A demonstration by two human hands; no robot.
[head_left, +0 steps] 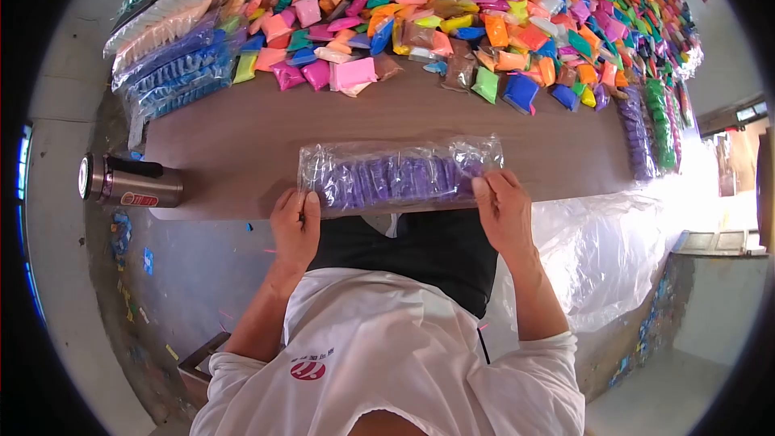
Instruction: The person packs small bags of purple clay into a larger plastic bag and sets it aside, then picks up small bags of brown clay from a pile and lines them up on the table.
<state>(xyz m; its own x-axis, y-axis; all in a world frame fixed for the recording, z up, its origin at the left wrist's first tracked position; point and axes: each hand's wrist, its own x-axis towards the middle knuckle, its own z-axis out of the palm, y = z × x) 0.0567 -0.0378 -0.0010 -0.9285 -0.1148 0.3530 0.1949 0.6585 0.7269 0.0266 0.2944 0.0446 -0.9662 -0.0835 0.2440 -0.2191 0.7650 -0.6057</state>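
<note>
A long clear plastic bag (395,178) lies near the table's front edge, with a row of small purple packets inside it. My left hand (296,222) pinches the bag's left end between thumb and fingers. At the opposite end, my right hand (502,198) grips the lower right corner with its thumb on top. Between the two hands the bag is stretched out sideways.
A big heap of small colourful packets (452,24) covers the back of the brown table (242,137). Filled bags (178,73) are stacked at the left, others (638,133) at the right. A steel thermos (137,182) lies at the left edge. Clear plastic sheeting (597,258) hangs at the right.
</note>
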